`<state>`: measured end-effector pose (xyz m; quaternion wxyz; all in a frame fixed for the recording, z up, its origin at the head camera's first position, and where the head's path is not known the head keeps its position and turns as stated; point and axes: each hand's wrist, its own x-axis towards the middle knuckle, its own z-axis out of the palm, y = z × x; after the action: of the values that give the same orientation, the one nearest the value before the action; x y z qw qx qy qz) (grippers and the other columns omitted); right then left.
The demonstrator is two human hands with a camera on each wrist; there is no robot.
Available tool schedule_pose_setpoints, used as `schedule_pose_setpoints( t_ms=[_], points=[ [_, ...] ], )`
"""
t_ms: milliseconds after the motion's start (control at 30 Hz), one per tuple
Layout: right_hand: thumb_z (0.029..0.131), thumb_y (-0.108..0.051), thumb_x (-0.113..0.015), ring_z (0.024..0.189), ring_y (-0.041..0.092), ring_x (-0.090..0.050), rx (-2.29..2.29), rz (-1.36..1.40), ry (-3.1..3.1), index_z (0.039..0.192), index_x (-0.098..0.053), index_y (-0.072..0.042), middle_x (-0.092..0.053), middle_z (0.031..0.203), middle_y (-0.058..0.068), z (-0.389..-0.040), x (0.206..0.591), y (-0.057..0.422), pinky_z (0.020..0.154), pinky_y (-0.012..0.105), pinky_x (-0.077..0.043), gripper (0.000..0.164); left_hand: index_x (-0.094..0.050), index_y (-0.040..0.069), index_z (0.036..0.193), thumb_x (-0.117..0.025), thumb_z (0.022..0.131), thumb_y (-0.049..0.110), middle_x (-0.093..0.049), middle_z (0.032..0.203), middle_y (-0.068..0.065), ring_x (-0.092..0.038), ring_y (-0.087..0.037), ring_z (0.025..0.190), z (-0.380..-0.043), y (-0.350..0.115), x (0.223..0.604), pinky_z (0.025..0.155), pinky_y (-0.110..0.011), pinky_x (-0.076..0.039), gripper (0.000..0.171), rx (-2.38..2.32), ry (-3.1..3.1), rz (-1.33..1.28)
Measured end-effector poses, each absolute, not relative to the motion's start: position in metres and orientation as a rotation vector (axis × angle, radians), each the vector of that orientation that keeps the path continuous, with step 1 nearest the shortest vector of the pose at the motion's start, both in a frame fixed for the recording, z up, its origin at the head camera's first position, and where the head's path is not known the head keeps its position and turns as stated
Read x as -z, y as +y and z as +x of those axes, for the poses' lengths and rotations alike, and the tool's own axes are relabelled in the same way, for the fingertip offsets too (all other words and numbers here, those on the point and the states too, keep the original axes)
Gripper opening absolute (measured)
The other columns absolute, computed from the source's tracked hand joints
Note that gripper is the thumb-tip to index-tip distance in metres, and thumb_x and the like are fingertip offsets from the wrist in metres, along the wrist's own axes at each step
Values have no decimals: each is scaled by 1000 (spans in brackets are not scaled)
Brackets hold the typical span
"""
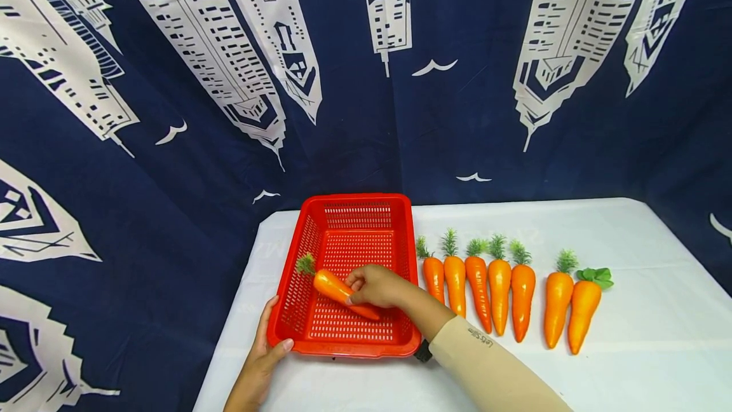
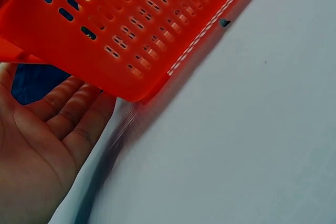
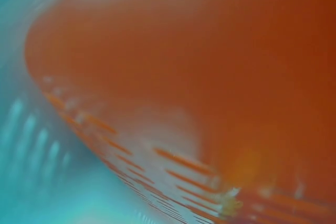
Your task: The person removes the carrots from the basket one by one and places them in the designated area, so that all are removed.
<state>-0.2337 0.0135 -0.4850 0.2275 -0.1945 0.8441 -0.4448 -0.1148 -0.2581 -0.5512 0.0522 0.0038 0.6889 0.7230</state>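
Note:
My right hand (image 1: pixel 374 286) is inside a red plastic basket (image 1: pixel 347 353), its fingers and thumb gripping an orange carrot (image 1: pixel 330 285) around the lower half. That carrot lies slantwise over the basket floor, its green leafy top (image 1: pixel 305 264) toward the left wall. At the front left corner of the basket, my left hand (image 1: pixel 262 353) holds it, thumb on the rim and fingers along the outer left side. The left wrist view shows those fingers (image 2: pixel 79 111) against the slotted basket wall (image 2: pixel 121 30). Blurred red-orange plastic (image 3: pixel 131 51) fills most of the right wrist view.
Right of the basket, several carrots (image 1: pixel 500 297) lie in a row on the white table (image 1: pixel 646 259), leafy tops pointing away. Two more carrots (image 1: pixel 557 310) lie farther right. A dark blue cloth (image 1: pixel 354 138) with white building prints hangs behind. Something small and black (image 1: pixel 423 352) sits by the basket's front right corner.

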Motion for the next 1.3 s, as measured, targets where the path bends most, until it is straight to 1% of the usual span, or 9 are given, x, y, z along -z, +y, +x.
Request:
schedule_pose_setpoints(
  t_ms=[233,500,733,867,1100,1300],
  points=[
    [84,-14,-81,88,13,-58,1287,-548,2298,108,-71,-10,-66,95,0,-232,485,14,81,28,-50,26,-13,36,161,-60,95,9,-14,164,0,-36,3,136,-113,-258,551,104,-10,-35,85,-2173,2106,-9],
    [85,-17,-81,90,13,-60,1327,-553,2306,111,-71,-11,-67,98,0,-232,484,14,83,30,-52,28,-12,34,161,-59,96,7,-15,163,3,-35,4,136,-113,-259,554,104,-10,-34,85,-2182,2113,29],
    [88,-18,-79,89,14,-60,1440,-621,2307,114,-69,-9,-66,100,3,-232,481,16,80,26,-52,30,-12,34,161,-58,96,6,-15,163,3,-37,5,136,-113,-258,553,105,-11,-35,85,-2193,2093,44],
    [88,-22,-79,90,15,-59,1511,-637,2310,117,-69,-10,-66,101,3,-232,480,18,82,26,-51,32,-12,35,161,-58,96,7,-15,163,4,-37,5,136,-112,-258,552,104,-10,-35,84,-2188,2102,32],
    [88,-28,-78,97,16,-59,1610,-597,2349,120,-68,-17,-66,105,0,-230,479,21,86,30,-52,35,-13,35,161,-58,96,7,-15,163,3,-37,4,136,-113,-259,551,104,-10,-35,84,-2180,2114,26],
    [88,-25,-79,94,16,-61,1734,-574,2430,120,-68,-14,-68,105,2,-229,476,23,82,27,-53,36,-12,36,161,-58,97,8,-14,163,1,-37,4,136,-112,-259,550,104,-11,-35,84,-2170,2116,23]
  ],
)
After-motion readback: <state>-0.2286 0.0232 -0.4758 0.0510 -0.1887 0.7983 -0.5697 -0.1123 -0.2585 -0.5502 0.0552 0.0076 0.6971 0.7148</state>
